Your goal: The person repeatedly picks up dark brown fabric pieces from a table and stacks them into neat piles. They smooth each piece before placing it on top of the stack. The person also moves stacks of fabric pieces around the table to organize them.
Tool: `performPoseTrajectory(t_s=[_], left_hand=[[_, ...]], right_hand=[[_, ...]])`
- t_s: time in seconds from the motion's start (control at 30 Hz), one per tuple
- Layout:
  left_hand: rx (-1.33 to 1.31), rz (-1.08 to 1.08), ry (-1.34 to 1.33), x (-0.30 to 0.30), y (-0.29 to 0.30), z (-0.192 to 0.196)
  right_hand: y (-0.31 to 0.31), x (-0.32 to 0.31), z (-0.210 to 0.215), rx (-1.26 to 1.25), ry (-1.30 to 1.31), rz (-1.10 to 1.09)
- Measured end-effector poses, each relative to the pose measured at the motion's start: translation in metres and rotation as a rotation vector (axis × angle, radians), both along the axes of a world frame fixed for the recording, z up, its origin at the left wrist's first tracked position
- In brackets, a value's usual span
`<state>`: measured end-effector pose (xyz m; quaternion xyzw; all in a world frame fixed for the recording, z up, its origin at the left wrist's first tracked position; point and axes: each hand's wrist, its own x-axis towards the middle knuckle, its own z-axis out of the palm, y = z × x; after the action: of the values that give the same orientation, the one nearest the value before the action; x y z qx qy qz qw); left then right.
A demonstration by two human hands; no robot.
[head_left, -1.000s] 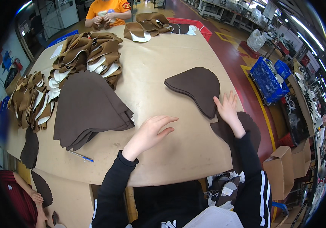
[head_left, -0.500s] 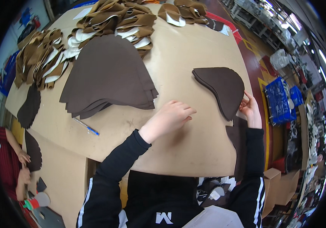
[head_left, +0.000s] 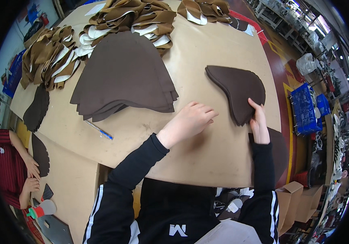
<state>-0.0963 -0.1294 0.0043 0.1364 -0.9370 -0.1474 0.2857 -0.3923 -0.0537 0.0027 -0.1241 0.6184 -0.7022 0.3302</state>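
A small stack of dark brown curved fabric pieces (head_left: 239,87) lies toward the right side of the tan work table. My right hand (head_left: 257,122) grips its near right edge, thumb on top and the other fingers hidden underneath. Left of that stack, my left hand (head_left: 190,122) hovers over the bare tabletop with its fingers loosely bent and apart, and nothing shows in it. Another dark brown piece (head_left: 278,152) sits at the table's right edge, partly covered by my right forearm. Farther left rests a larger fanned stack of dark brown bell-shaped pieces (head_left: 125,75).
Brown pieces with white patches (head_left: 150,18) are heaped along the far edge. A blue pen (head_left: 101,131) lies below the large stack. At lower left, another person's hands (head_left: 32,175) are beside a dark piece. Blue crates (head_left: 304,110) and cardboard boxes (head_left: 290,201) stand at right.
My right hand has shifted inward, and its thumb now lies over the small stack's top. More of the dark piece by my right forearm shows. The whole view has shifted slightly.
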Motion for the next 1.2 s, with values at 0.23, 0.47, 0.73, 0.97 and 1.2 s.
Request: performPoseTrajectory(t_s=[0.23,0.47,0.73,0.97,1.2], left_hand=[[-0.001,0.021,0.117,0.006,-0.002,0.014],[0.047,-0.061,0.053,0.019,-0.006,0.026],[0.561,0.362,-0.041,0.104,0.095,-0.006],[0.531,0.394,-0.124,0.104,0.107,-0.020],[0.480,0.405,-0.107,0.103,0.106,-0.025]], right_hand=[[0.110,0.098,0.028,0.128,0.034,0.274],[0.195,0.126,0.028,0.213,0.031,0.417],[0.210,0.104,0.040,0.328,0.837,0.417],[0.157,0.186,-0.001,0.043,1.573,0.968],[0.119,0.118,-0.005,0.339,1.719,0.774]])
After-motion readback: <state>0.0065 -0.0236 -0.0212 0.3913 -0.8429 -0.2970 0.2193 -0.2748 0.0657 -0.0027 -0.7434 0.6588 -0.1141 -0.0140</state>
